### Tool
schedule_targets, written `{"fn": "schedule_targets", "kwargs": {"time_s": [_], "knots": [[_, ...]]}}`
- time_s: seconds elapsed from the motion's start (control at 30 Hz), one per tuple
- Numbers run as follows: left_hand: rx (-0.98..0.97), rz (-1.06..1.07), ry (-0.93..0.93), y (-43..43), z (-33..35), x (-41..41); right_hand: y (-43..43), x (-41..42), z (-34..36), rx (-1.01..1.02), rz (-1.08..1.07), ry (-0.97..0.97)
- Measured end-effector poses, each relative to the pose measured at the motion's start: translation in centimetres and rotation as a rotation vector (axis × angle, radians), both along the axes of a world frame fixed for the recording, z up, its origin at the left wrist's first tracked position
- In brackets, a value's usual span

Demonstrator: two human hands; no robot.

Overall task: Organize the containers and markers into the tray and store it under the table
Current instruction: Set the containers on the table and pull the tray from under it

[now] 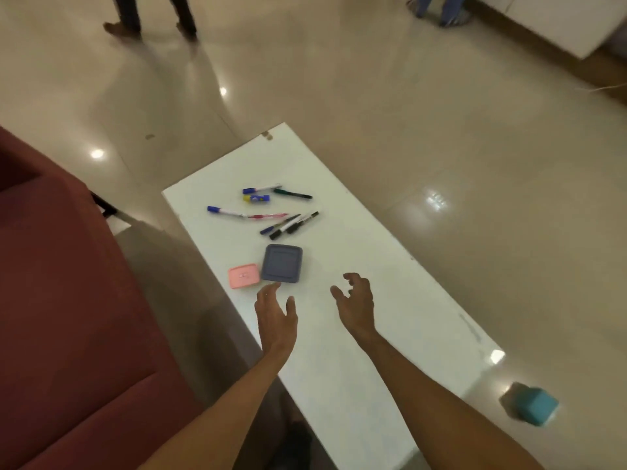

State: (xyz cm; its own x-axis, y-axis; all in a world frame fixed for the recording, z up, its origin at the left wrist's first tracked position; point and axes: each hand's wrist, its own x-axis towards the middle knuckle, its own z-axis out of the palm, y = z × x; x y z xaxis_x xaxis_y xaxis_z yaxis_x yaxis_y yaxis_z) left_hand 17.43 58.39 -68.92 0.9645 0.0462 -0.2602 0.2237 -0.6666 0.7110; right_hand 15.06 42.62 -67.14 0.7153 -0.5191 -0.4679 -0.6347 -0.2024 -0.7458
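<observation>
Reaching over the long white worktop [339, 334] at mid-frame, the left hand [275, 313] has its fingers spread and empty, tips just short of the square grey-blue lidded container [281, 263]. The small pink rectangular container [243, 275] sits just left of it. The right hand [356, 300] hovers with fingers curled loosely, holding nothing. Scattered markers [268, 210] lie above centre.

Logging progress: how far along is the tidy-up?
Done: nothing visibly. No tray in view. In hand: nothing; left hand and right hand hover open near the blue-grey container. Left: that, the pink container and the markers all lie loose on the table.
</observation>
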Motion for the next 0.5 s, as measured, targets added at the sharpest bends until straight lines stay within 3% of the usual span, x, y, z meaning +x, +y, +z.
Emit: {"fn": "schedule_targets", "kwargs": {"time_s": [0.27,0.5], "knots": [[-0.108,-0.276,-0.174,-13.4,10.0,-11.9,-11.7,-16.1,9.3,-0.202,0.092,-0.167],[-0.063,-0.578,-0.240,-24.0,16.4,-20.8,-23.3,-29.5,14.4,-0.335,0.141,-0.141]]}}
